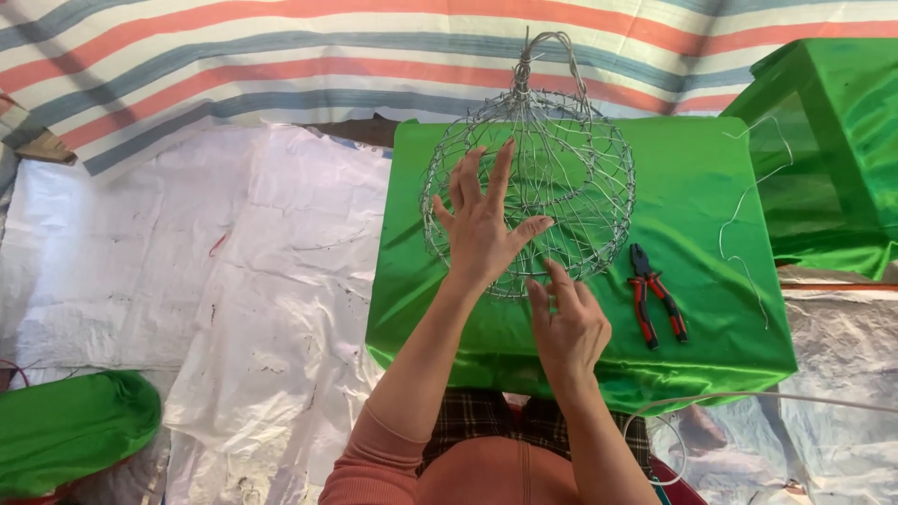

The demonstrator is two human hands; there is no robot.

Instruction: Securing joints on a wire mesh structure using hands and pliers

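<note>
A round wire mesh ball [571, 154] with a twisted loop on top stands on a small table draped in shiny green cloth [692, 178]. My left hand [482, 220] lies flat against the near side of the ball, fingers spread. Lower down, my right hand [566, 323] touches the bottom of the wire frame with its fingertips. Neither hand visibly grips anything. Red-handled pliers [657, 297] lie on the cloth just right of my right hand. A loose length of thin wire [744, 210] curls over the cloth's right side.
A green-covered stool [832, 122] stands at the right. White plastic sheeting [234, 281] covers the floor at left, with a striped tarp [281, 65] behind. A bundle of green cloth [65, 425] lies at the bottom left.
</note>
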